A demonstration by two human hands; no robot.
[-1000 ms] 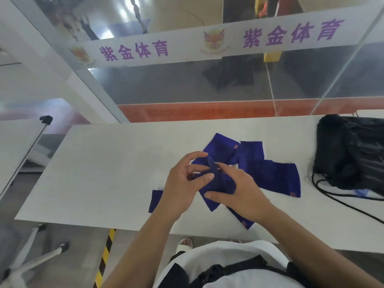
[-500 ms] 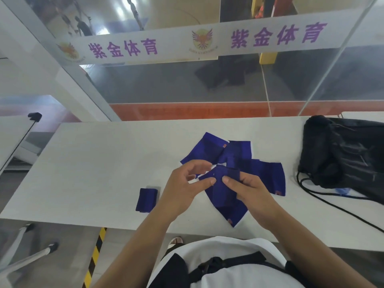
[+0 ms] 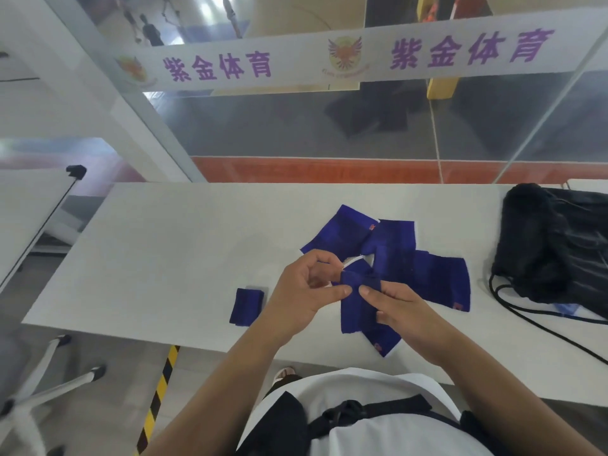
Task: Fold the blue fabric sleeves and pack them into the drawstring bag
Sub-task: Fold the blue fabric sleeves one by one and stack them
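Both hands hold one blue fabric sleeve (image 3: 357,306) upright above the table's front edge. My left hand (image 3: 309,294) pinches its top left corner and my right hand (image 3: 399,307) pinches its top right. A folded blue sleeve (image 3: 246,306) lies flat to the left of my left hand. Several unfolded blue sleeves (image 3: 394,255) lie in a loose pile behind the hands. The black drawstring bag (image 3: 556,245) sits at the table's right end, its cords (image 3: 539,327) trailing toward the front edge.
The white table (image 3: 164,258) stands against a glass partition (image 3: 296,133) with a white banner. A second white table (image 3: 23,212) and chair legs (image 3: 49,383) are at the left. Yellow-black floor tape (image 3: 158,399) runs under the table.
The bunched sleeve between my hands has been opened out and now hangs flat from my fingertips. The folded sleeve at the left has come fully into view as the camera shifted.
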